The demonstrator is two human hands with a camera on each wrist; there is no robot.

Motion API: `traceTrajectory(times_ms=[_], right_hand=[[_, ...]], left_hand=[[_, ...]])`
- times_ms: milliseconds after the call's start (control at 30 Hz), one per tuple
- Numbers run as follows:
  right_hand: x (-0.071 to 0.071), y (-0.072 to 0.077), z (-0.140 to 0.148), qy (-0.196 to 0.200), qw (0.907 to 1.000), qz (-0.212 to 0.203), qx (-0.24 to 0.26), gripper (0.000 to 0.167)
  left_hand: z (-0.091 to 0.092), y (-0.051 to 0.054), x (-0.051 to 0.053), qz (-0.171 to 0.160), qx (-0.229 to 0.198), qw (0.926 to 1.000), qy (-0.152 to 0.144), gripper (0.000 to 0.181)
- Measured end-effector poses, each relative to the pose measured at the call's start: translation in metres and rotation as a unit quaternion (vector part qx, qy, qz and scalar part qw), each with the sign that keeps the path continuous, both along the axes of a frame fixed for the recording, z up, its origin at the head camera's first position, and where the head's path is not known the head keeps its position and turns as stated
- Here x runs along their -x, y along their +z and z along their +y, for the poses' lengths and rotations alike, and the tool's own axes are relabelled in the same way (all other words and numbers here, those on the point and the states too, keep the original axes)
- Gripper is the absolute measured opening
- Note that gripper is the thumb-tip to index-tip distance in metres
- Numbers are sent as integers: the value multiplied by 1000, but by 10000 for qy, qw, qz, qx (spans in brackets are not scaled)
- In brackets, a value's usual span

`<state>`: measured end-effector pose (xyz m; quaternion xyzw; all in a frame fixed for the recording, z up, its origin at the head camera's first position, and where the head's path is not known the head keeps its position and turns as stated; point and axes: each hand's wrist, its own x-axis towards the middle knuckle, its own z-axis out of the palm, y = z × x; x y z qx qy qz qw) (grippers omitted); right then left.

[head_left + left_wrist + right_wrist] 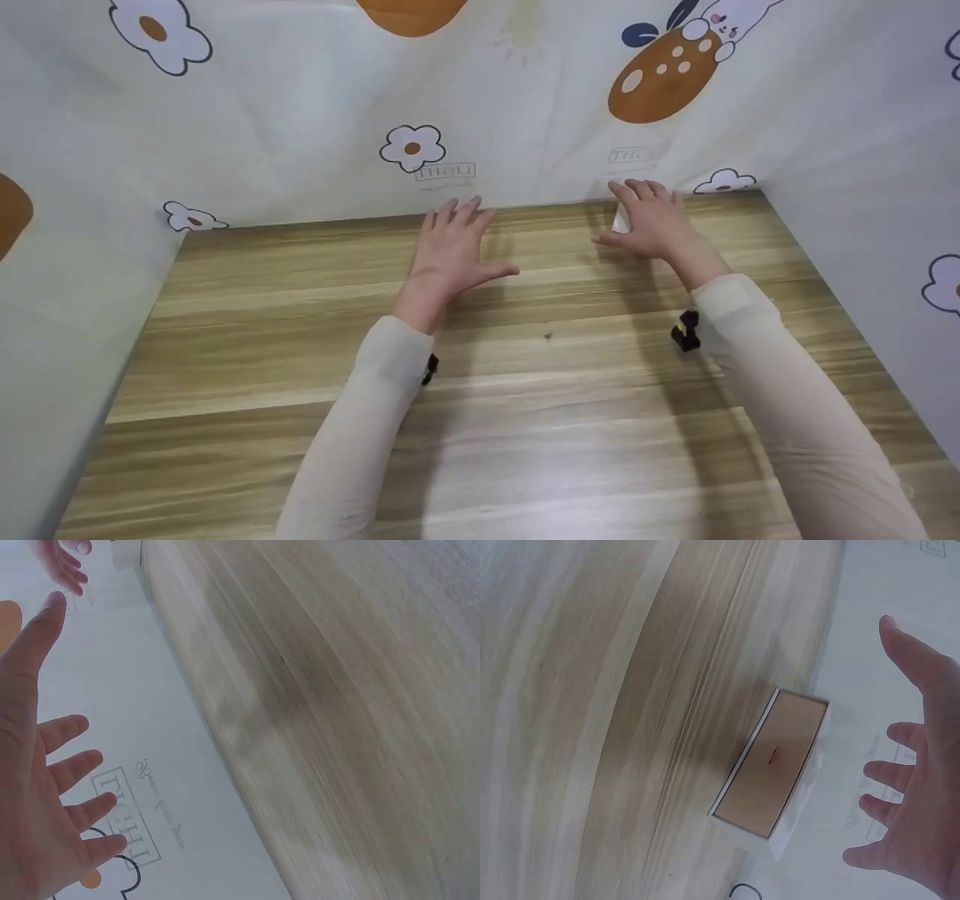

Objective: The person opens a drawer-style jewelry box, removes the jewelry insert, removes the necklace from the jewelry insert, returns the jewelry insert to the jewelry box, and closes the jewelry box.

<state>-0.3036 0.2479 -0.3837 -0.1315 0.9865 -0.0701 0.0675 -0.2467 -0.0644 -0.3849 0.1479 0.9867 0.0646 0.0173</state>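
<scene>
My left hand (452,251) hovers above the wooden table near its back edge, fingers spread and thumb out to the right, holding nothing. Farther right, my right hand (651,221) is held over a small white box, with spread fingers and no grip on it. Most of the box is hidden by that hand in the head view; only a white corner (620,220) shows. In the right wrist view the box (769,765) has a brown panel framed by white walls, with a small dark reddish mark on it. The right hand (930,780) appears apart from it there.
A pale cloth (315,112) printed with flowers and brown fruit hangs behind the table and along both sides. Wood-grain tabletop (555,420) spreads in front of the hands, with a small dark spot (547,337) near its middle. Black wrist mounts (686,331) sit below the sleeves.
</scene>
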Motion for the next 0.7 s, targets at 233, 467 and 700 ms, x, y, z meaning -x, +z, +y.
traceTrajectory(times_ms=[233, 467, 700], right_hand=[[0, -6, 14, -53, 9998, 160, 44, 93], [0, -10, 27, -52, 9998, 207, 61, 94], [2, -12, 37, -111, 9999, -19, 95, 92]], left_hand=[[0, -1, -1, -65, 19, 10000, -13, 97], [0, -1, -3, 55, -75, 9999, -131, 92], [1, -3, -5, 45, -128, 9997, -178, 82]])
